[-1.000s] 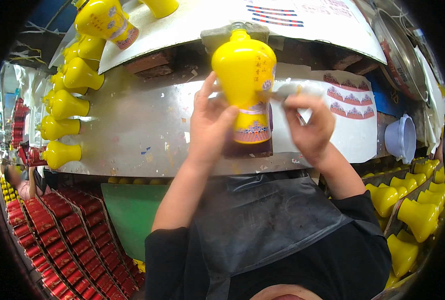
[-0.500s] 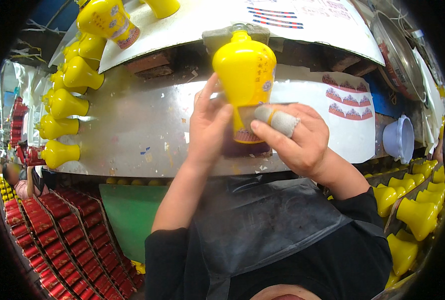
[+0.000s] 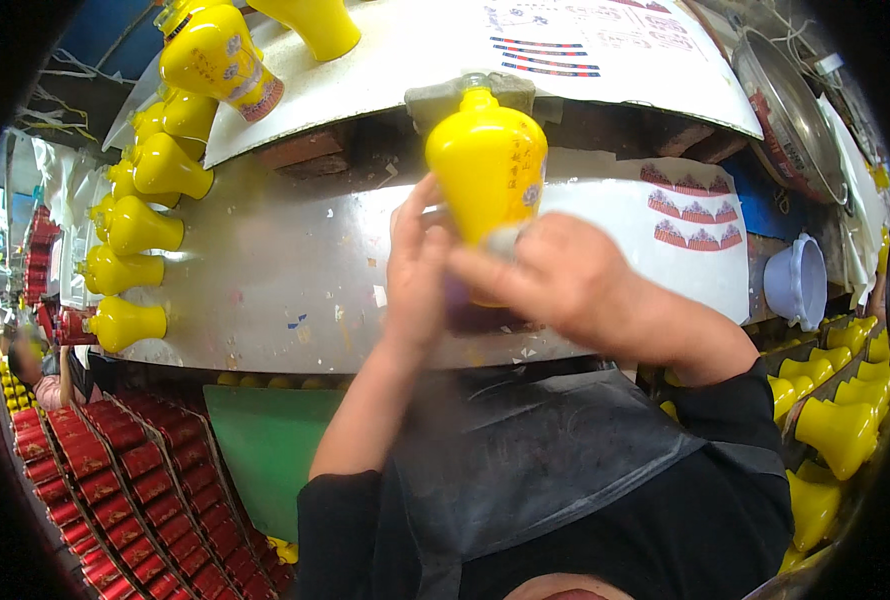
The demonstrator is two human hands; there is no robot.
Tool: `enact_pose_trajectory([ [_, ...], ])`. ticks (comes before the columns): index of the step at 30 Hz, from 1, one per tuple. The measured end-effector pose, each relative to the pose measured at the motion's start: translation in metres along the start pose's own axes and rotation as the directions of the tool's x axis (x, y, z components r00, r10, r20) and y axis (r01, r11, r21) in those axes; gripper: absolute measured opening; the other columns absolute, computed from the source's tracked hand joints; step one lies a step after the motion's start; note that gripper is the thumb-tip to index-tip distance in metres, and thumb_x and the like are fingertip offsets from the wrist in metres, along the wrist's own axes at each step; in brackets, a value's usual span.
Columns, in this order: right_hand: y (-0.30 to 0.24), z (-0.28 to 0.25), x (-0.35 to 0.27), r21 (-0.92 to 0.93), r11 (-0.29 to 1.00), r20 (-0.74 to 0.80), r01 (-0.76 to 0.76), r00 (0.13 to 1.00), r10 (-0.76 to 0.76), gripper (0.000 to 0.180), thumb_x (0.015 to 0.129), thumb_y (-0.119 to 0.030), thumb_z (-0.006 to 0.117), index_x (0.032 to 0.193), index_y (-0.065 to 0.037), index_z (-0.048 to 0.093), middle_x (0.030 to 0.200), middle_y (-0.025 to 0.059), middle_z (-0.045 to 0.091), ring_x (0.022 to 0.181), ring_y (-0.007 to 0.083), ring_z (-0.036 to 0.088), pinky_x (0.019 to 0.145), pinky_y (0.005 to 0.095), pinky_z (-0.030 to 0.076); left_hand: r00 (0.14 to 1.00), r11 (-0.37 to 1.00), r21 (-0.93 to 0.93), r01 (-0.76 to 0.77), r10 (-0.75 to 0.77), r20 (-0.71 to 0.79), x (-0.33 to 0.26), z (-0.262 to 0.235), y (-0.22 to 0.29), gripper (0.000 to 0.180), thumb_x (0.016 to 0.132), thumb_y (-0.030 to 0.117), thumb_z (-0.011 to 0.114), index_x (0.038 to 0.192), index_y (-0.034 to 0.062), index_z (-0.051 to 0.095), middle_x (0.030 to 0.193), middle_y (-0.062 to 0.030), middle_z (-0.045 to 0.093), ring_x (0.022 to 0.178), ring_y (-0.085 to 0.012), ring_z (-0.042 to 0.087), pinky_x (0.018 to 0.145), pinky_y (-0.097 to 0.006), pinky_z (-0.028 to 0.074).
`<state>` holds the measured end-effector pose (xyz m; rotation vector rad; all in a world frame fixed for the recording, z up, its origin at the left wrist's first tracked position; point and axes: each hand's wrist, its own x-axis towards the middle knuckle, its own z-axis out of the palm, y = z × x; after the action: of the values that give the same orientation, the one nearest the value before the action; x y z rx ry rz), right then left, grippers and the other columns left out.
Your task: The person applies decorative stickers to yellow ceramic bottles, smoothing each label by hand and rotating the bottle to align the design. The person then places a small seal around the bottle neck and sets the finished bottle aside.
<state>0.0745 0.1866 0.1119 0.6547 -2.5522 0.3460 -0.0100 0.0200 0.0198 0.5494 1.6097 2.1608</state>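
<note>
A glossy yellow bottle (image 3: 480,160) with dark lettering and a floral mark lies with its clear neck on a grey padded rest (image 3: 435,105), base toward me. My left hand (image 3: 417,275) is curved along the bottle's left side, fingers and thumb against it. Over the lower body, my right hand (image 3: 575,275) is closed and smeared by motion. The earlier frame shows a thin flat scraper and a grey finger wrap with a yellow band in that hand; now the scraper is mostly hidden. The bottle's lower part is covered by my hands.
Several yellow bottles (image 3: 145,225) line the table's left edge. A decorated bottle (image 3: 220,60) lies on the raised white board (image 3: 405,50). Printed decal sheets (image 3: 700,265) lie right, near a pale bucket (image 3: 795,285). Red boxes (image 3: 135,470) and more yellow bottles (image 3: 835,435) flank me; a person (image 3: 50,385) is far left.
My right hand has turned and swept left across the bottle's lower body, now blurred. My left hand stays beside the bottle. The whole view has shifted slightly.
</note>
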Motion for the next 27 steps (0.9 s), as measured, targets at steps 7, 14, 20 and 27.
enact_pose_trajectory([
  [7,0.07,-0.004,0.008,0.176,0.937,-0.359,-0.302,0.867,0.347,0.028,0.095,-0.009,0.071,0.122,-0.008,0.065,0.102,0.0125,0.074,0.09,0.0288,0.075,0.078,0.0341,0.062,0.873,0.509,0.763,-0.397,0.466,0.143,0.048,0.021,0.017,0.082,0.083,0.031,0.079,0.149,0.0025,0.04,0.142,-0.0238,0.043,0.135,-0.0406,0.044,0.113,-0.051,0.039],
  [14,0.053,-0.01,-0.014,0.303,0.908,-0.36,-0.291,0.847,0.391,0.028,0.093,-0.005,0.073,0.12,-0.005,0.068,0.102,0.0126,0.074,0.084,0.0212,0.074,0.075,0.0324,0.061,0.965,0.846,0.487,-0.215,0.26,-0.025,0.074,0.031,0.02,0.048,0.092,0.031,0.066,0.128,0.0,0.057,0.124,-0.0178,0.055,0.115,-0.0327,0.057,0.105,-0.044,0.045],
  [20,0.04,0.007,-0.008,0.065,0.973,-0.27,-0.223,0.934,0.232,0.035,0.085,-0.007,0.076,0.119,-0.01,0.066,0.088,0.0109,0.069,0.071,0.0266,0.067,0.062,0.0373,0.056,0.995,0.999,-0.036,-0.034,0.03,-0.097,0.072,0.028,0.012,0.043,0.097,0.03,0.057,0.128,0.0009,0.06,0.127,-0.0156,0.054,0.116,-0.0278,0.058,0.104,-0.041,0.046],
  [27,0.095,0.001,0.022,0.528,0.767,-0.297,-0.365,0.767,0.569,0.019,0.097,-0.009,0.064,0.114,-0.003,0.068,0.1,0.0135,0.073,0.087,0.0226,0.072,0.082,0.0321,0.058,0.919,0.705,0.638,-0.31,0.394,0.011,0.078,0.033,0.028,0.04,0.087,0.023,0.071,0.121,0.0017,0.064,0.114,-0.0171,0.062,0.109,-0.0349,0.059,0.099,-0.045,0.046],
])
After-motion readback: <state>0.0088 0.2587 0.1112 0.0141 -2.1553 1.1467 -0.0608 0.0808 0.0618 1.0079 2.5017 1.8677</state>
